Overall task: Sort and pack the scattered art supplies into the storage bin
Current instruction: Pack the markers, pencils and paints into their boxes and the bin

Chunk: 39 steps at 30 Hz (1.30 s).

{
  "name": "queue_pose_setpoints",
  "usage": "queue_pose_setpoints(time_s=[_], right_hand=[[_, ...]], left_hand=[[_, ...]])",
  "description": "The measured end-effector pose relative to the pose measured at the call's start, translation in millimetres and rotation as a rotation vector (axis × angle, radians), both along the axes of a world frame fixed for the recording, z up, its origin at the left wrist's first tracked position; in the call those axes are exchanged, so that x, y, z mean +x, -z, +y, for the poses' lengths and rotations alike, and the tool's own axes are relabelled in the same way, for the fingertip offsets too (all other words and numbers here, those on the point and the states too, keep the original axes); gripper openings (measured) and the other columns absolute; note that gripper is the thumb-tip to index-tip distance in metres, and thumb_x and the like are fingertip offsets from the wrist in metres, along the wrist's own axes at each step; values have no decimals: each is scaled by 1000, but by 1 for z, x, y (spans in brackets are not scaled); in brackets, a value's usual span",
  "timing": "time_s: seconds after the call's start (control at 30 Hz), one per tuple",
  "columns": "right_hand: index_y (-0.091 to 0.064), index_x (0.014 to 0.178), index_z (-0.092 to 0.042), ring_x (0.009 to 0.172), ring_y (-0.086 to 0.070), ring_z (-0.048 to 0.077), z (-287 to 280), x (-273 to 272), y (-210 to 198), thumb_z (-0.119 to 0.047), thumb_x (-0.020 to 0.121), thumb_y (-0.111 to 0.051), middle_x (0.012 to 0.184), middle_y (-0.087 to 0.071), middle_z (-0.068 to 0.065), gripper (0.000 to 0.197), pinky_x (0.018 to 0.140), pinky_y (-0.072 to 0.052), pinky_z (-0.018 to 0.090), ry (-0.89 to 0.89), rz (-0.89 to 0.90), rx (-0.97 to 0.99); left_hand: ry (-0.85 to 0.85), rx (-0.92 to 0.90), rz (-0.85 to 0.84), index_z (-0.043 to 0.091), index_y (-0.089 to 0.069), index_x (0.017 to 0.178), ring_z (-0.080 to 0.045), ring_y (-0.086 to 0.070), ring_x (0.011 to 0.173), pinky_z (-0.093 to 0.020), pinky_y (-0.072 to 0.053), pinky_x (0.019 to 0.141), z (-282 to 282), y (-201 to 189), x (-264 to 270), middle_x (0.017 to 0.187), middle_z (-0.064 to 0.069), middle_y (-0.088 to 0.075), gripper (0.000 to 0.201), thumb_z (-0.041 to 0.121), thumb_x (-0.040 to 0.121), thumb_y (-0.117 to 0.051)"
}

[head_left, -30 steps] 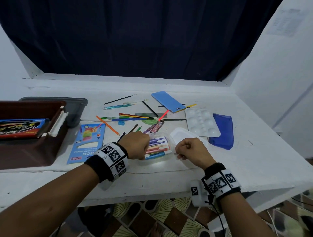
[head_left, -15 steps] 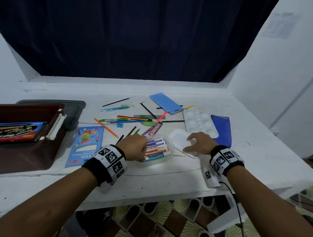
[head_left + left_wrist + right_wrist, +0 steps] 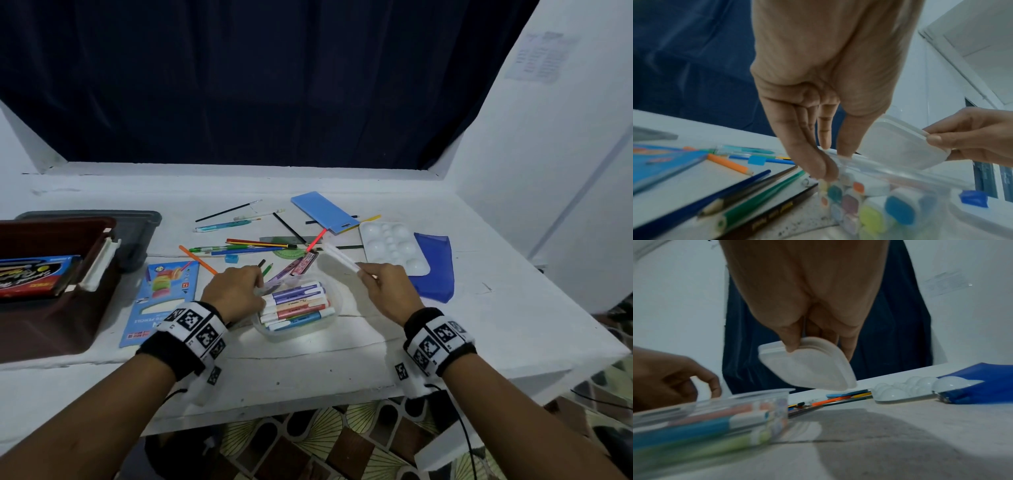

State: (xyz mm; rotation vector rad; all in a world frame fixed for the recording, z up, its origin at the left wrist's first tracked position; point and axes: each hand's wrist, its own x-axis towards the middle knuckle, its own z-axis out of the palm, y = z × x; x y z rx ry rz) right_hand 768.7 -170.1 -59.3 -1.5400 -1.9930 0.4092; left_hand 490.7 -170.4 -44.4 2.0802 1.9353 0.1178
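The right hand [image 3: 387, 294] has its grip pinched on the white lid [image 3: 340, 258], held tilted in the air just right of the clear tub [image 3: 329, 320] of markers [image 3: 296, 305]. The left hand [image 3: 234, 291] grips the tub's left rim, steadying it on the tabletop [image 3: 479, 308]. Loose pencils [image 3: 260, 244] lie farther back, and the brown bin [image 3: 51, 318] sits far left.

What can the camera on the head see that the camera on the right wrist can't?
Only the head view shows the brown storage bin, the coloured pencil box and both wristbands. Only the right wrist view shows the lid's flat face and the table up close. Both show the right hand pinching the lid, the marker tub, the white palette and the left hand.
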Motion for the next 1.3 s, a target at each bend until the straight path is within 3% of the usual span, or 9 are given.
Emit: queue_pose_setpoints(time_s=[0.1,0.2,0.3,0.53,0.73,0.83,1.1,1.2,1.3], right_hand=[[-72,114,-7,91,-65,19,-12,-15,2,-4,95,-56,106,-73,4,25,81,-49,23,-191,-17,29],[-72,114,-8,110,-62,29,-18,-26,5,-7,93,-59,118,-69,15,25,96,-46,38,-266,-143,8],[-69,122,-17,126,-51,27,-19,-33,11,-21,96,-59,135,-59,10,28,106,-38,35,-251,-286,-60],[-66,124,-34,122,-46,27,-30,-47,11,-32,99,-50,138,-53,5,29,94,-41,39,-251,-494,0],[-65,126,-34,125,-42,27,-35,-48,3,-32,101,-47,141,-48,4,31,95,-40,39,-306,-549,-47],[-65,126,-34,127,-40,24,-35,-49,4,-33,101,-47,142,-47,2,30,99,-39,38,-338,-563,-56],[-69,118,-27,116,-49,18,-27,-44,4,-38,93,-61,125,-60,-2,29,100,-41,37,-364,-298,-100],[-68,118,-14,104,-59,22,-5,-36,8,-29,94,-60,115,-64,9,29,94,-45,34,-91,-53,-37],[-63,116,-8,101,-61,29,10,-38,12,-31,98,-50,112,-66,13,32,91,-49,38,124,-48,-279]], left_hand=[[-63,-9,-167,21,-58,104,-22,-58,90,-28,-43,69,3,3,0,102,-4,-61,23,23,84,-68],[-190,-23,-444,24,-59,96,-29,-66,87,-41,-57,76,4,6,-4,105,-11,-65,14,24,85,-68],[-237,-39,-560,18,-62,92,-30,-69,79,-45,-60,71,2,4,-4,102,-14,-64,5,17,93,-57],[-315,-207,-796,0,-69,89,-40,-70,67,-53,-59,71,-7,9,-6,76,-26,-70,24,22,94,-62],[-322,-242,-853,-3,-66,95,-41,-71,70,-53,-59,74,-14,11,-7,78,-29,-70,26,22,96,-59],[-315,-251,-837,-2,-64,101,-35,-69,63,-42,-61,64,-15,9,-8,74,-26,-69,19,15,93,-63],[-379,-253,-833,5,-55,114,-26,-63,54,-34,-58,55,-17,10,-7,71,-21,-69,24,10,93,-63],[-424,-262,-863,2,-54,108,-24,-57,49,-29,-53,48,-23,11,-4,73,-22,-65,18,14,96,-59],[-434,-267,-841,-2,-58,92,-27,-62,53,-31,-57,52,-34,15,2,75,-24,-68,27,23,100,-52]])
